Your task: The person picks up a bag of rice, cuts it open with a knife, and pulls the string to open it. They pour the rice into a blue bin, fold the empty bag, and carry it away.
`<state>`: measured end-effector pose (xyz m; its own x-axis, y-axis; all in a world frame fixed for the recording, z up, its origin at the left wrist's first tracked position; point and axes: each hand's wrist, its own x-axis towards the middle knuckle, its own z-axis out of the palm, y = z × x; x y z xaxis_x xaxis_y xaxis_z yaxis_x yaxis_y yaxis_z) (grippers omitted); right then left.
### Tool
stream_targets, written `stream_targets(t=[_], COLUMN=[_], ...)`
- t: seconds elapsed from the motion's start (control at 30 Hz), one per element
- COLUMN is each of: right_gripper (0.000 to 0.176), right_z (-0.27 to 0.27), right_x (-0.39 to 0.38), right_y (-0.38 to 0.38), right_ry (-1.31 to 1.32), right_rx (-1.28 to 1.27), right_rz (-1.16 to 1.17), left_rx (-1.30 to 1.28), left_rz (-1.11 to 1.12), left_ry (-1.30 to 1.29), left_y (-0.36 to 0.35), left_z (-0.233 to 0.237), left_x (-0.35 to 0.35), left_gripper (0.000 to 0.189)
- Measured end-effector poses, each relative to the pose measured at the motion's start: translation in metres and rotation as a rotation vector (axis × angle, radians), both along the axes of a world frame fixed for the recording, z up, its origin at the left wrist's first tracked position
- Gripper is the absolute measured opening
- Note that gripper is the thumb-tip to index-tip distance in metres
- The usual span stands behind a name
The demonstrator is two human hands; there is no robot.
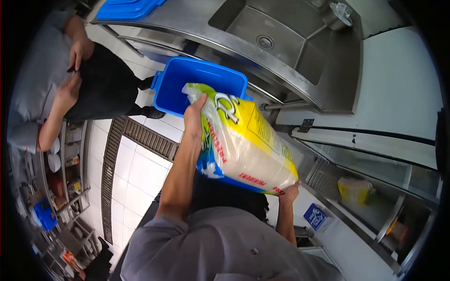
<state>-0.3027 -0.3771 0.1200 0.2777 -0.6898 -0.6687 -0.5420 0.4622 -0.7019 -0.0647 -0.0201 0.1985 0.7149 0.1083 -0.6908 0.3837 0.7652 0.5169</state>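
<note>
- The printed bag point(251, 150), filled with something pale, is held tilted, its top end at the opening of the blue bin point(211, 72).
- That end is clutched by the left hand point(194, 114); a bottom corner is gripped by the right hand point(289, 192).
- The bin's inside is partly hidden.

The left arm point(178, 182) is extended from about 7 o'clock toward just past 12, its forearm bared and a small dark mark borne near the wrist point(192, 131). The left hand point(193, 116), slightly off centre toward 10 o'clock, is clasped in a grip, the thumb pointed toward 1 and the fingers mostly hidden. The right hand point(289, 194) is held lower, toward 4 o'clock, likewise curled in a grip; its forearm point(285, 224) is directed nearly straight at 12.
</note>
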Motion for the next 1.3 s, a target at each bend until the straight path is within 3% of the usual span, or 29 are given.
stream_targets(t=[0.17,0.3,0.4,0.47,0.5,0.63,0.8,0.83,0.87,0.93,0.97,1.0,1.07,1.13,1.3], right_gripper=[0.058,0.06,0.059,0.056,0.052,0.044,0.04,0.038,0.038,0.037,0.037,0.036,0.035,0.035,0.036], right_z=[0.086,0.102,0.102,0.127,0.126,0.136,0.144,0.145,0.147,0.151,0.153,0.153,0.154,0.158,0.16], right_x=[0.05,0.074,0.086,0.096,0.096,0.117,0.137,0.142,0.148,0.157,0.155,0.158,0.164,0.17,0.177], right_y=[0.072,0.104,0.12,0.133,0.139,0.166,0.185,0.188,0.193,0.2,0.202,0.202,0.204,0.209,0.214], right_ry=[0.069,0.012,-0.027,0.062,-0.081,-0.124,-0.092,-0.094,-0.098,-0.078,-0.064,-0.074,-0.087,-0.043,-0.006], right_rx=[-0.145,-0.202,-0.247,-0.218,-0.213,-0.188,-0.171,-0.164,-0.173,-0.153,-0.157,-0.138,-0.119,-0.058,-0.054], right_rz=[-0.129,-0.07,-0.028,0.08,0.091,0.046,0.105,0.097,0.098,0.117,0.114,0.13,0.143,0.175,0.256], left_rx=[-0.023,0.049,0.191,0.168,0.14,0.091,-0.212,-0.008,-0.016,0.363,0.001,-0.002,0.025,0.168,0.162], left_rz=[-0.036,-0.117,-0.239,-0.284,-0.315,-0.393,-0.352,-0.432,-0.431,-0.454,-0.405,-0.401,-0.376,-0.522,-0.591], left_ry=[-0.018,0.011,-0.02,0.006,-0.022,-0.053,0.054,-0.016,-0.023,-0.195,-0.092,-0.088,0.049,0.041,0.136], left_y=[0.013,0.018,0.035,0.038,0.043,0.052,0.059,0.063,0.065,0.063,0.065,0.066,0.066,0.072,0.085], left_z=[-0.081,-0.131,-0.2,-0.211,-0.227,-0.271,-0.307,-0.314,-0.32,-0.344,-0.35,-0.355,-0.276,-0.318,-0.378], left_x=[0.079,0.111,0.128,0.121,0.124,0.138,0.138,0.138,0.14,0.135,0.139,0.133,0.132,0.129,0.118], left_gripper=[0.027,0.034,0.042,0.047,0.047,0.047,0.046,0.045,0.045,0.043,0.043,0.043,0.043,0.047,0.049])
